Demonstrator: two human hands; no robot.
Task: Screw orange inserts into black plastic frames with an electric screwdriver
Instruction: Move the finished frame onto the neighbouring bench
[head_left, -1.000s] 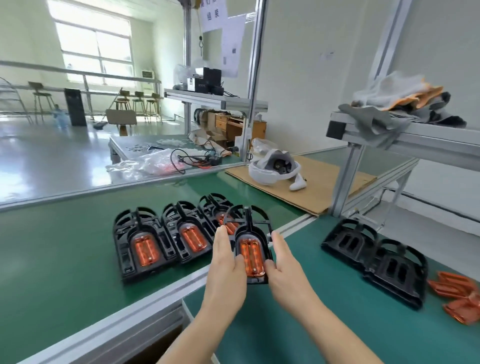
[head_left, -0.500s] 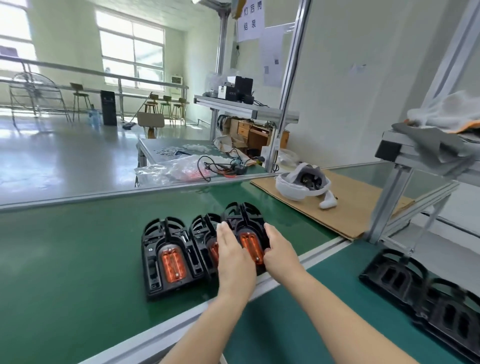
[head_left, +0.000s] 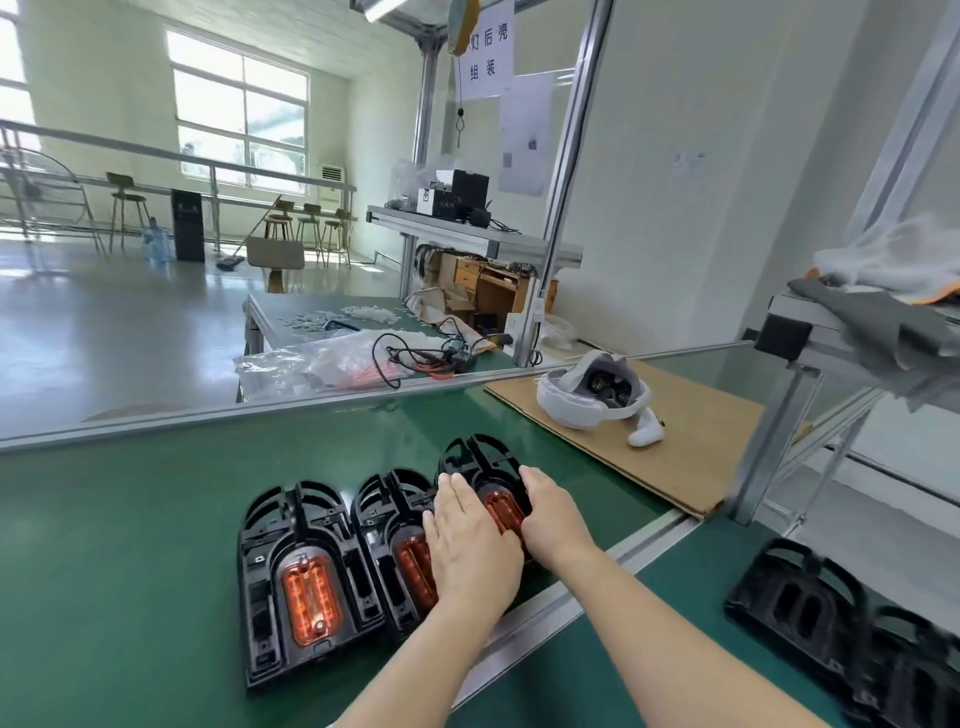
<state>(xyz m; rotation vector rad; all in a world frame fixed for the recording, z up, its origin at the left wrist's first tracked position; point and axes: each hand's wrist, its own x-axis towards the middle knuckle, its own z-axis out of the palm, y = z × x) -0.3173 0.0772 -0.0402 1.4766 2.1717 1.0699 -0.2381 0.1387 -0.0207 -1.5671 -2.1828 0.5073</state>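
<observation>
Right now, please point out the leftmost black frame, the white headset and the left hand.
leftmost black frame (head_left: 265, 587), head view, on its left black wall.
white headset (head_left: 561, 410), head view, on its white band.
left hand (head_left: 470, 540), head view, on the back of the hand.

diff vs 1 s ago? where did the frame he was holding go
Both hands carried the frame from the near rail onto the green belt and set it at the right end of the finished row. The left hand and right hand now lie flat on it. The leftmost frame stayed put.
</observation>
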